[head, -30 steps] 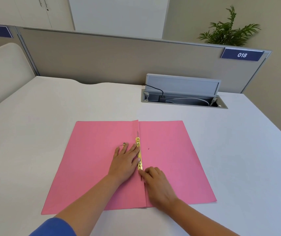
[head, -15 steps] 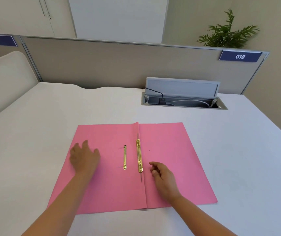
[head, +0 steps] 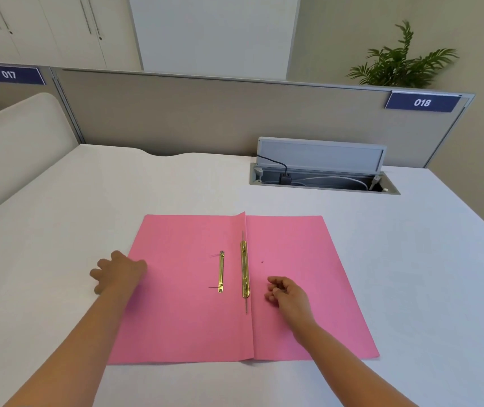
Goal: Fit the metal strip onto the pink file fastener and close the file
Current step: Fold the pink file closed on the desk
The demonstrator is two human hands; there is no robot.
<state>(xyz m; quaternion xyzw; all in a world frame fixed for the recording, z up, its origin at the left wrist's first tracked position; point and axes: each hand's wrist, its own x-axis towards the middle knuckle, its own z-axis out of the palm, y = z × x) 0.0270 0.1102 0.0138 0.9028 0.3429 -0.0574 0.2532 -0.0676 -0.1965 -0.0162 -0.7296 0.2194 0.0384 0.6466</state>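
Note:
A pink file (head: 299,289) lies open and flat on the white desk. A long gold metal strip (head: 244,273) runs along the fold at its middle. A shorter gold fastener piece (head: 221,271) lies on the left flap, a little left of the fold. My left hand (head: 119,270) rests at the left flap's outer edge, fingers spread, holding nothing. My right hand (head: 286,292) sits on the right flap just right of the strip, fingers curled loosely, with nothing visible in it.
A cable box (head: 323,177) with a raised lid and wires is set into the white desk (head: 425,289) behind the file. A grey partition (head: 205,113) closes the back, with a plant (head: 402,63) beyond it.
My left hand has left the fold and slid out to the left flap's edge, uncovering the shorter gold piece. My right hand has drawn slightly away from the strip.

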